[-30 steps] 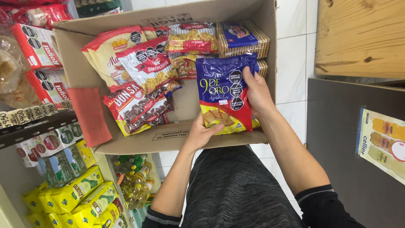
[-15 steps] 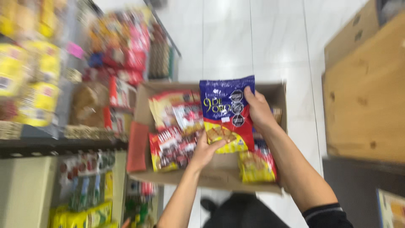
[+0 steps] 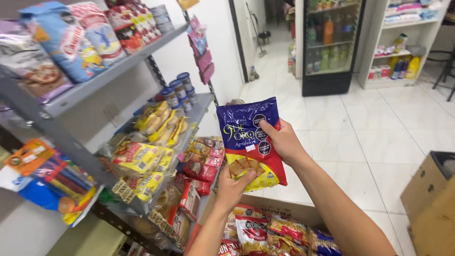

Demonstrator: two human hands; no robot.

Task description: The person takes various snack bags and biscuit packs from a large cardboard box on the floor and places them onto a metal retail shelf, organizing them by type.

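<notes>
Snack bag held up beside stocked shop shelves

Grey metal shelves [image 3: 118,64] full of packets stand at left; a cardboard box [image 3: 279,208] of snacks sits below. The blue, red and yellow cracker bag [image 3: 249,142] is upright in the air between them, the right hand [image 3: 284,140] closed on its right edge, the left hand [image 3: 233,187] gripping its bottom.

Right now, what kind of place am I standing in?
Probably a small grocery shop: metal shelves stocked with snack packs, a glass-door drinks fridge, and a box of packets below the blue bag in your hands.
</notes>
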